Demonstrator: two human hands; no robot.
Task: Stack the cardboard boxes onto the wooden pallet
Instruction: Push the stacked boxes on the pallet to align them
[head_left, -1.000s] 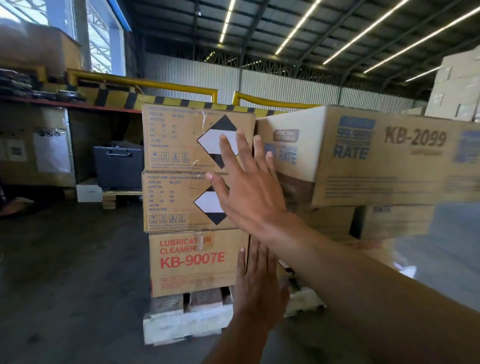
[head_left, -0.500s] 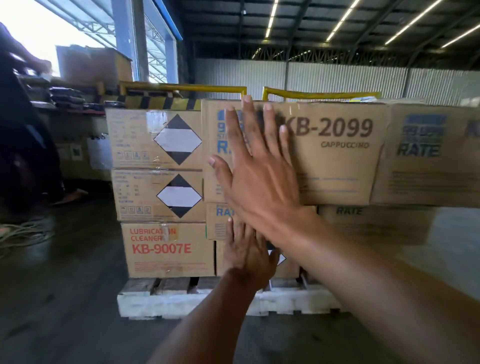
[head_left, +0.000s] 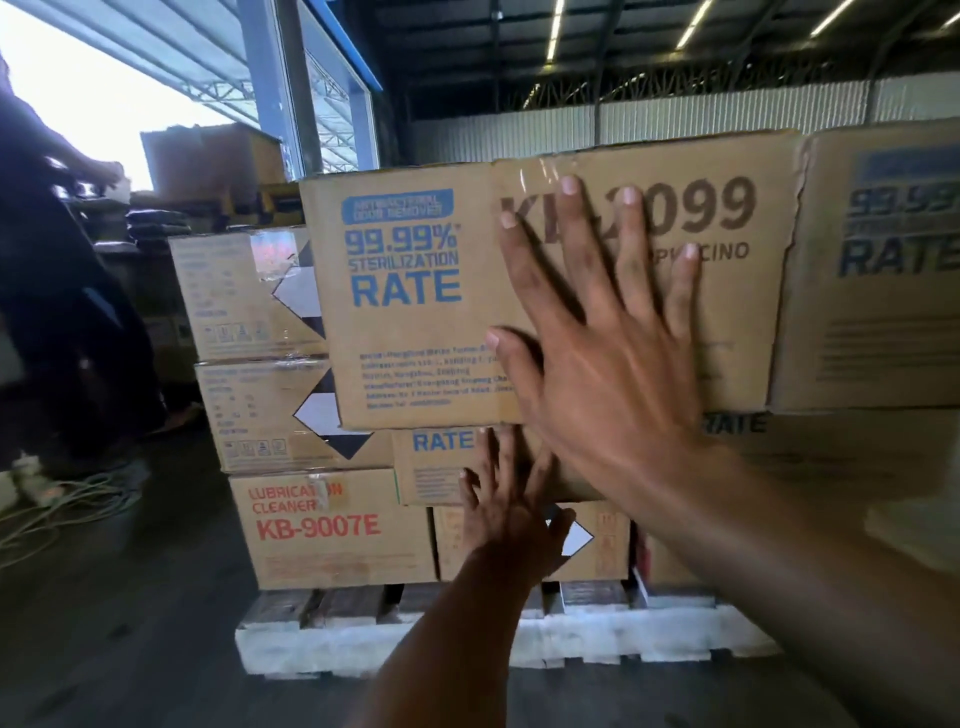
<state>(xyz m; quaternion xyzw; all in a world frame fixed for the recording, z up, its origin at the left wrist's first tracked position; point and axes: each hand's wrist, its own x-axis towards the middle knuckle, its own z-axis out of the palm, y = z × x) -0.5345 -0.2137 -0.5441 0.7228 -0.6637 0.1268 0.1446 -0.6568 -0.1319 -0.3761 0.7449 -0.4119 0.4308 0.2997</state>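
Pressing flat against the front of the top KB-2099 box (head_left: 545, 291), the right hand (head_left: 597, 353) has fingers spread and palm on the cardboard — a released grip, holding nothing, only pushing. The left hand (head_left: 511, 512) lies lower, also flat and released, against the second-tier box (head_left: 441, 465) and the one beneath it.

The top box sits on the stack, its face standing forward of the row below, so it probably needs shoving back flush. All of it rests on the white wooden pallet (head_left: 363, 644), with the KB-9007E box (head_left: 332, 525) at the lower left corner.

Judging by the printed cleaner labels, these cartons are likely heavy with liquid, stiff-walled yet dent-prone; the right edge of the top box already looks torn. A flat palm on the face suits sliding — lifting would call for hands under the bottom corners.

Compared with half a second ago, the view has closed in, the box fills more of the frame, and both hands stay planted on the same faces. A person (head_left: 57, 291) stands at the left.
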